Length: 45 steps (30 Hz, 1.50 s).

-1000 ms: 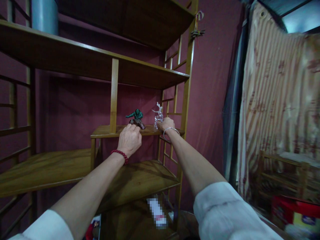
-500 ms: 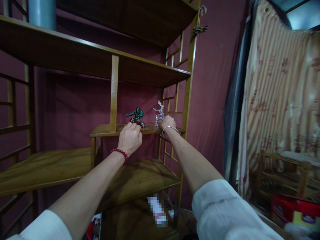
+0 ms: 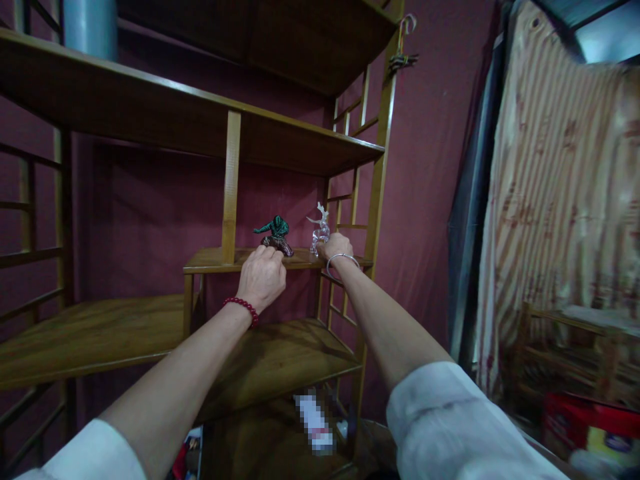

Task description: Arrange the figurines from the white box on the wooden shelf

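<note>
A dark figurine [image 3: 277,230], green above and brown below, stands on the small raised shelf [image 3: 210,260]. My left hand [image 3: 263,272], with a red bead bracelet at the wrist, is closed at its base; the fingertips are hidden behind the knuckles. To the right stands a clear, glassy deer figurine [image 3: 321,230] with antlers. Wearing a silver bangle, my right hand [image 3: 336,247] is closed at the deer's lower right side, its fingertips partly hidden. Both figurines are upright, a short gap apart.
A wooden upright [image 3: 231,187] rises left of the figurines, under a longer shelf [image 3: 300,123]. The lattice side post [image 3: 379,200] bounds the right. A blue-grey cylinder [image 3: 90,30] stands upper left. A blurred white item [image 3: 314,423] lies low down. A striped curtain [image 3: 555,200] hangs right.
The whole view has shifted very slightly. Both hands and both figurines keep their places on the shelf.
</note>
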### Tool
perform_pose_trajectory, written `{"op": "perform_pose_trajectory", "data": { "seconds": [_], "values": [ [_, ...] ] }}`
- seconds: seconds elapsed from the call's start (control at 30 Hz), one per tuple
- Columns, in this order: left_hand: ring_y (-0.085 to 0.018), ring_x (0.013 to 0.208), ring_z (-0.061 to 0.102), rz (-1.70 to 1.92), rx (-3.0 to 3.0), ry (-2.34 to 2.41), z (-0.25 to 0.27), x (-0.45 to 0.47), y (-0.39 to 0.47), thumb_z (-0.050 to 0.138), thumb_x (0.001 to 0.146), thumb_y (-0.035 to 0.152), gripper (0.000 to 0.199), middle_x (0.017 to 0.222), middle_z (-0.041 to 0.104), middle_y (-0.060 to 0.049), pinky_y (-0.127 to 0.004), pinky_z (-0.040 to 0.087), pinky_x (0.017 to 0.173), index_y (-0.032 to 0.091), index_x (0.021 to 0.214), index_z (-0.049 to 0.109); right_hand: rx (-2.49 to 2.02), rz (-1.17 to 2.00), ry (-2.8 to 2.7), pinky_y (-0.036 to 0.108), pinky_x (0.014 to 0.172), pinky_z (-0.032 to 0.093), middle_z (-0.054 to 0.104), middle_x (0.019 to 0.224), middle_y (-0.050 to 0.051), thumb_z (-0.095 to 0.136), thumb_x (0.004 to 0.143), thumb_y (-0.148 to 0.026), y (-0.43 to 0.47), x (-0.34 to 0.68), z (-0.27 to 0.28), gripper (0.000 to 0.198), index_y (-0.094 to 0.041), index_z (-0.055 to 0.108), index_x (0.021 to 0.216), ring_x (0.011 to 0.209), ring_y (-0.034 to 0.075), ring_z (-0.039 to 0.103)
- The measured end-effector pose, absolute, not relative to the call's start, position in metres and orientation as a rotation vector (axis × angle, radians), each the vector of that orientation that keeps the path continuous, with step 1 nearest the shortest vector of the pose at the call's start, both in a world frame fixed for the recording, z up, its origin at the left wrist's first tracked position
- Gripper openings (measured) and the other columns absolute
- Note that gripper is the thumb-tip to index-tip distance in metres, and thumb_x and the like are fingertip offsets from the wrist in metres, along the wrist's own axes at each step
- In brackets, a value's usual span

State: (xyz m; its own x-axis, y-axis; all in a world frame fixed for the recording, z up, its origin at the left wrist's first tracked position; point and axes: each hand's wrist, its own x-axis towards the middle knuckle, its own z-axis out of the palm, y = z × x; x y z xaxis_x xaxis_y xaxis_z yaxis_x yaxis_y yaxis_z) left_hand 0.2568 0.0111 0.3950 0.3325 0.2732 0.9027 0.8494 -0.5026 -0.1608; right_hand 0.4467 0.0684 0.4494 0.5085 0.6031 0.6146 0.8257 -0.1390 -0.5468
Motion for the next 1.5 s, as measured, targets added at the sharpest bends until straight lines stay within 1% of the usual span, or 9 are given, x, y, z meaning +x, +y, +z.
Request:
{"op": "perform_pose_trajectory", "data": {
  "seconds": [0.23,0.5,0.63,0.73,0.87,1.0,1.17,1.3,1.5],
  "values": [
    [-0.019,0.080,0.046,-1.144,-1.938,-0.964,0.394,0.256,0.011,0.038,0.077,0.016,0.017,0.079,0.055,-0.007,-0.032,0.038,0.073,0.016,0.074,0.054,-1.950,-0.342,-1.222,0.030,0.067,0.047,0.062,0.093,0.018,0.058,0.067,-0.041,0.066,0.445,0.451,0.039,-0.011,0.063,0.091,0.085,0.024,0.060],
    [-0.019,0.081,0.045,-1.145,-1.942,-0.957,0.393,0.254,0.012,0.038,0.078,0.016,0.016,0.080,0.054,-0.006,-0.031,0.039,0.073,0.016,0.076,0.054,-1.864,-0.338,-1.143,0.033,0.069,0.043,0.062,0.092,0.020,0.039,0.072,-0.061,0.062,0.449,0.447,0.059,-0.010,0.062,0.091,0.088,0.029,0.058],
    [-0.019,0.083,0.045,-1.137,-1.960,-0.963,0.392,0.254,0.010,0.038,0.077,0.015,0.016,0.082,0.054,-0.007,-0.032,0.039,0.075,0.016,0.077,0.054,-1.750,-0.342,-1.102,0.032,0.072,0.041,0.063,0.090,0.018,0.020,0.084,-0.049,0.055,0.454,0.444,0.055,-0.012,0.060,0.093,0.088,0.026,0.057],
    [-0.019,0.085,0.045,-1.131,-1.980,-0.982,0.391,0.254,0.007,0.039,0.076,0.015,0.015,0.084,0.054,-0.007,-0.033,0.039,0.077,0.015,0.077,0.055,-1.674,-0.329,-1.036,0.029,0.074,0.039,0.063,0.092,0.016,0.019,0.087,-0.038,0.049,0.457,0.439,0.048,-0.011,0.059,0.092,0.090,0.024,0.056],
    [-0.019,0.088,0.045,-1.155,-2.031,-0.959,0.388,0.250,0.005,0.039,0.074,0.012,0.018,0.087,0.054,-0.008,-0.033,0.039,0.080,0.014,0.082,0.056,-1.518,-0.291,-0.993,0.026,0.073,0.038,0.065,0.088,0.010,0.020,0.088,-0.033,0.039,0.456,0.425,0.042,-0.014,0.056,0.095,0.087,0.019,0.057],
    [-0.020,0.098,0.043,-1.226,-2.087,-0.899,0.378,0.247,-0.001,0.041,0.072,0.011,0.032,0.099,0.054,-0.010,-0.035,0.038,0.087,0.012,0.101,0.053,-1.319,-0.285,-1.041,0.023,0.071,0.039,0.066,0.086,0.004,0.020,0.087,-0.034,0.027,0.449,0.404,0.039,-0.017,0.053,0.100,0.078,0.014,0.059],
    [-0.022,0.118,0.030,-1.300,-2.090,-0.876,0.361,0.244,-0.015,0.041,0.071,0.008,0.044,0.119,0.047,-0.012,-0.040,0.031,0.097,0.010,0.115,0.046,-1.143,-0.225,-1.106,0.022,0.068,0.041,0.066,0.079,0.003,0.020,0.086,-0.039,0.006,0.432,0.374,0.043,-0.016,0.055,0.094,0.067,0.011,0.060],
    [-0.020,0.122,0.026,-1.284,-2.140,-0.927,0.343,0.239,-0.028,0.039,0.073,0.008,0.043,0.126,0.042,-0.012,-0.035,0.032,0.098,0.008,0.115,0.046,-1.103,-0.122,-1.183,0.022,0.065,0.043,0.065,0.077,0.005,0.021,0.084,-0.043,-0.013,0.408,0.344,0.045,-0.014,0.055,0.092,0.064,0.010,0.059],
    [-0.017,0.115,0.036,-1.227,-2.239,-1.092,0.299,0.228,-0.052,0.039,0.074,0.009,0.031,0.122,0.046,-0.011,-0.031,0.037,0.093,0.011,0.101,0.055,-1.037,0.112,-1.330,0.021,0.059,0.045,0.063,0.071,0.004,0.025,0.084,-0.045,-0.049,0.353,0.286,0.044,-0.014,0.054,0.094,0.057,0.010,0.056]
  ]
}}
